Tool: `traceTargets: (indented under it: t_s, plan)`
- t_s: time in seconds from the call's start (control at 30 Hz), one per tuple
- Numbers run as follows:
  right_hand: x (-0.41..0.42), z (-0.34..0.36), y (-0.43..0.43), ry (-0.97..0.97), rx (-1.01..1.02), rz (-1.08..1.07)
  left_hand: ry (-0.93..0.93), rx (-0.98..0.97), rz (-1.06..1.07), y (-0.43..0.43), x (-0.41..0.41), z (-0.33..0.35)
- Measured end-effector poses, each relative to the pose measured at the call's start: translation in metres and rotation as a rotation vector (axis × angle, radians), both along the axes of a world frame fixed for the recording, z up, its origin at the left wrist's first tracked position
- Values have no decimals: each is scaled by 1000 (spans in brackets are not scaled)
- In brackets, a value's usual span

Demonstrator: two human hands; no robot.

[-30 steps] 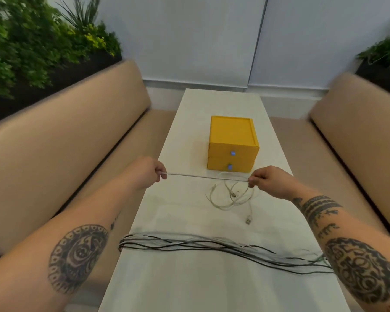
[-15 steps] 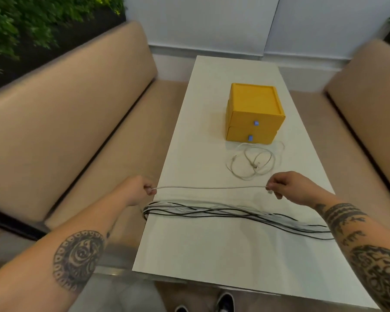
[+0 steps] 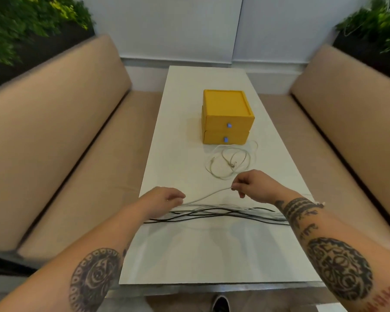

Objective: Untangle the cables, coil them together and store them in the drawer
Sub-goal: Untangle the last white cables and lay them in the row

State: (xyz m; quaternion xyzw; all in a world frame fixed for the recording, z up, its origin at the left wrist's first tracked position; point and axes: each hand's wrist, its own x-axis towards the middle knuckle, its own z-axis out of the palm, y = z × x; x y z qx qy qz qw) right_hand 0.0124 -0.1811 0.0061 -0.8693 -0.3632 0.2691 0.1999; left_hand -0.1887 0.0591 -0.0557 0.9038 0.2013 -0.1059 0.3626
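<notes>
Cables lie in two groups on the white table (image 3: pixel 189 255). A straightened bundle of black and pale cables (image 3: pixel 223 213) runs across the tabletop between my forearms, and a loose tangle of white cable (image 3: pixel 231 162) sits farther off, just in front of the yellow drawer box (image 3: pixel 226 117), one strand touching its base. I hold a single white cable (image 3: pixel 208 194) that slants from my left hand up to my right. My right hand (image 3: pixel 254 185) has it pinched between thumb and fingertips, raised a little above the bundle. My left hand (image 3: pixel 162 200) rests low at the table's left edge, fingers curled loosely over the near end of that cable where it meets the bundle; I cannot tell whether they actually grip it. Both drawers of the box are closed, each with a small blue knob. Tan benches (image 3: pixel 61 140) flank the table on both sides.
</notes>
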Motion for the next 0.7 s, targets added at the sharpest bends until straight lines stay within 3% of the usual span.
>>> traceTargets:
  t_s: [0.1, 0.3, 0.6, 0.7]
  plan:
    - [-4, -1, -1, -13, -2, 9, -2, 41, -44, -18, 10, -9]
    - [5, -21, -25, -89, -68, 62, 6, 282, 79, -6, 4, -25]
    - [25, -49, -77, -51, -143, -38, 120, 359, 65, 9, -2, -57]
    - [27, -59, -89, -108, -133, -49, 48, 347, 50, 9, -5, -62]
